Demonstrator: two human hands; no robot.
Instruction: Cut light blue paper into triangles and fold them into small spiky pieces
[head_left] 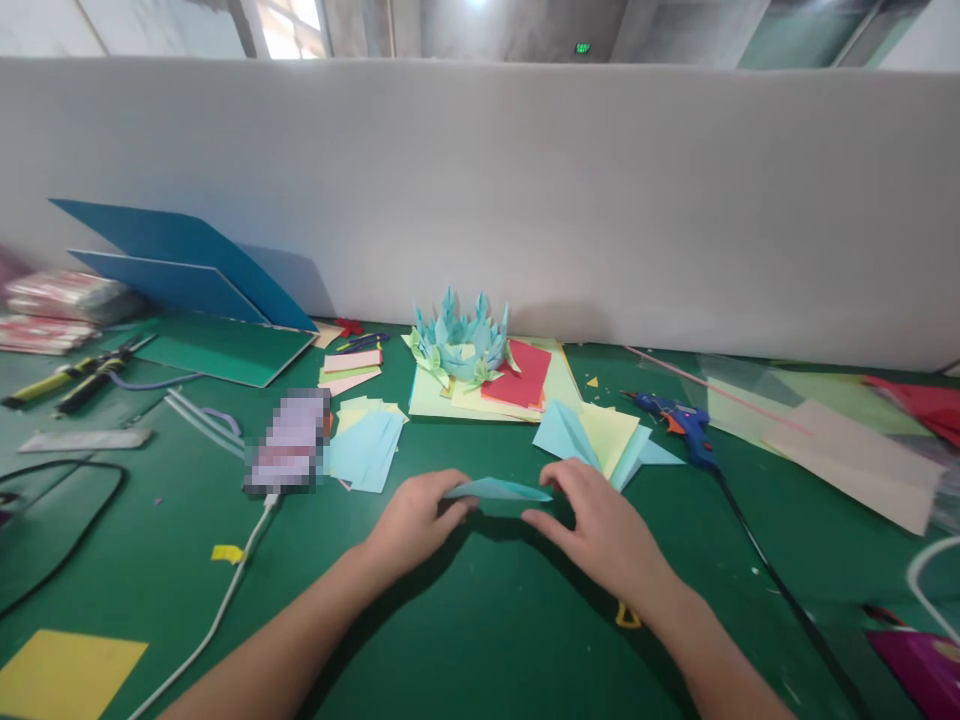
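Observation:
A folded light blue paper piece (496, 489) lies low over the green table (480, 640), held at both ends. My left hand (415, 521) pinches its left tip, fingers closed on it. My right hand (600, 525) pinches the right end, fingers curled over the fold. Just behind my right hand lie folded blue and yellow-green papers (596, 435). Farther back a crown-like ring of folded blue paper units (461, 345) stands on pale green and red sheets (517, 385).
A phone (289, 440) on a white cable lies to the left beside a stack of blue squares (367, 447). A blue glue gun (679, 420) with a black cord sits to the right. Blue boards (187, 260) lean on the white wall; pliers (75, 375) lie far left.

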